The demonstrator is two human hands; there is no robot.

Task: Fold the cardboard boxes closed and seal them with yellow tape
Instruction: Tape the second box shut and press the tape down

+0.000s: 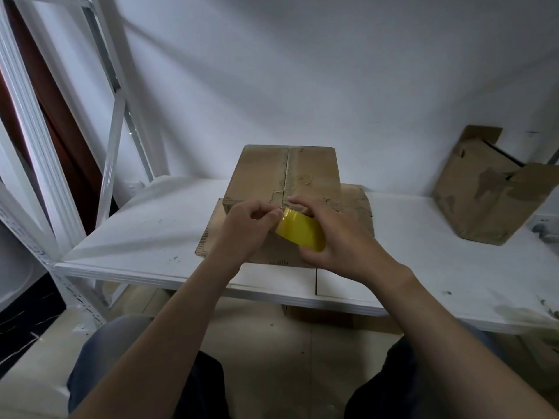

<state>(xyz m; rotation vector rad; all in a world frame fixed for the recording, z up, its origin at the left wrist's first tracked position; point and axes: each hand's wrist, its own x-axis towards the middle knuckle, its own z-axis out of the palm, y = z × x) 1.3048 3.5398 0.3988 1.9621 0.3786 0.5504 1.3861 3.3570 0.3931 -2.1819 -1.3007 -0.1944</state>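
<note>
Right hand grips the yellow tape roll, slanted down-right; left hand pinches its end.

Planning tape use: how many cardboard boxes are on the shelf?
3: a closed box at centre, a flat box beneath it, an open box at right. More may hide below the shelf.

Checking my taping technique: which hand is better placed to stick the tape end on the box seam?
Left, probably. The left hand pinches at the edge of the yellow tape roll, beside the seam of the closed box; the right hand grips the roll.
</note>
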